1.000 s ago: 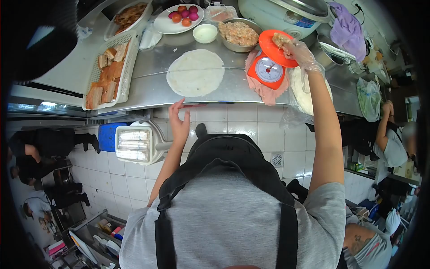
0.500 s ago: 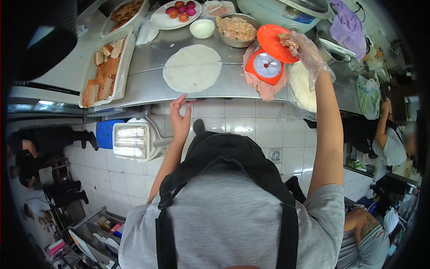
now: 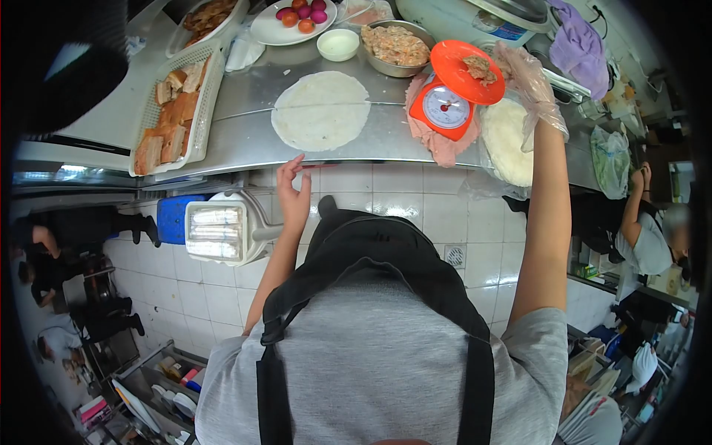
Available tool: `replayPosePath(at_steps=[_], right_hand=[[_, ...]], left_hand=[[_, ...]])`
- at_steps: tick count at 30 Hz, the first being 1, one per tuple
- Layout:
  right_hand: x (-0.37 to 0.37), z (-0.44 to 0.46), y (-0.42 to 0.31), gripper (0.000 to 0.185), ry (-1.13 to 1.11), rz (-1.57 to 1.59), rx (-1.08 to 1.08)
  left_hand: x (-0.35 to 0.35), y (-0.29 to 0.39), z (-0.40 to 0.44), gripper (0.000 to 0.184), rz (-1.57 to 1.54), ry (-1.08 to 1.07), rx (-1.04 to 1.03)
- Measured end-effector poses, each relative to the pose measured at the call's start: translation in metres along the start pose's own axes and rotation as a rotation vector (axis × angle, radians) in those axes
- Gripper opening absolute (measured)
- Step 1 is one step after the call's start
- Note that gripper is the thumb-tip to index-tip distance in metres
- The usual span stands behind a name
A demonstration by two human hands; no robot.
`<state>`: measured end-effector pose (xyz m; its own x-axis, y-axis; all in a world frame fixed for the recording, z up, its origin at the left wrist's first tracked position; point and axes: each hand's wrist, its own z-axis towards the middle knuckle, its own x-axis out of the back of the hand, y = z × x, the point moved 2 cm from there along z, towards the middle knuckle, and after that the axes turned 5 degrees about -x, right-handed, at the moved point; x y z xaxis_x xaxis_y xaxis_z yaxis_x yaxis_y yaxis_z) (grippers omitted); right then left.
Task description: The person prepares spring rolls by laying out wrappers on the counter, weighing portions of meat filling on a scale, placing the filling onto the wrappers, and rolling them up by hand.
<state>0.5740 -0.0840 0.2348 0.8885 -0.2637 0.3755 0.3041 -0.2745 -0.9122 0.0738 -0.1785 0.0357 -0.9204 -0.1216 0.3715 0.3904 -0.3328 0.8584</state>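
The clump of mixed filling (image 3: 479,69) sits on the pan (image 3: 449,61) of the orange scale (image 3: 443,113). It looks light, soft, moist and crumbly, likely slippery against plastic; a gentle grip low around its sides should suit it better than a pinch. Right of the scale's dial, the gloved right hand (image 3: 523,80) has bent fingers beside the clump; whether they pinch anything I cannot tell. Left of the scale, by the front edge of the worktop (image 3: 241,133), the bare left hand (image 3: 294,194) holds nothing, thumb and fingers apart. A thin white round (image 3: 321,111), floppy and easily torn, lies between the scale and the tray of meat (image 3: 199,133).
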Motion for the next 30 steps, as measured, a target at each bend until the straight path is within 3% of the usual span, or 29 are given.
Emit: replayPosePath(at_steps=[2,8,11,14,20,25,27,30], right_hand=[[0.005,0.006,-0.002,0.059,0.016,-0.032,0.014],[-0.009,-0.032,-0.035,0.061,-0.041,-0.025,0.143],[-0.021,-0.034,-0.043,0.065,-0.003,-0.183,0.16],[-0.039,-0.04,-0.051,0.061,-0.165,-0.014,0.108],[-0.094,-0.062,-0.059,0.045,-0.083,0.409,0.025],[-0.13,-0.052,-0.05,0.044,-0.156,0.738,0.044],[-0.145,-0.05,-0.052,0.046,-0.082,0.746,0.01],[-0.164,-0.051,-0.062,0.048,-0.006,0.75,0.018]], left_hand=[[0.002,-0.001,0.004,0.04,-0.004,-0.002,-0.005],[0.011,-0.008,0.028,0.038,-0.006,-0.004,-0.027],[0.02,-0.006,0.045,0.038,-0.002,-0.038,-0.042],[0.018,0.014,0.072,0.039,-0.064,-0.093,-0.105],[-0.039,0.093,0.166,0.049,-0.208,-0.317,-0.468],[-0.095,0.161,0.219,0.06,-0.423,-0.525,-0.417],[-0.112,0.17,0.237,0.061,-0.443,-0.597,-0.378],[-0.133,0.15,0.257,0.049,-0.492,-0.649,-0.327]])
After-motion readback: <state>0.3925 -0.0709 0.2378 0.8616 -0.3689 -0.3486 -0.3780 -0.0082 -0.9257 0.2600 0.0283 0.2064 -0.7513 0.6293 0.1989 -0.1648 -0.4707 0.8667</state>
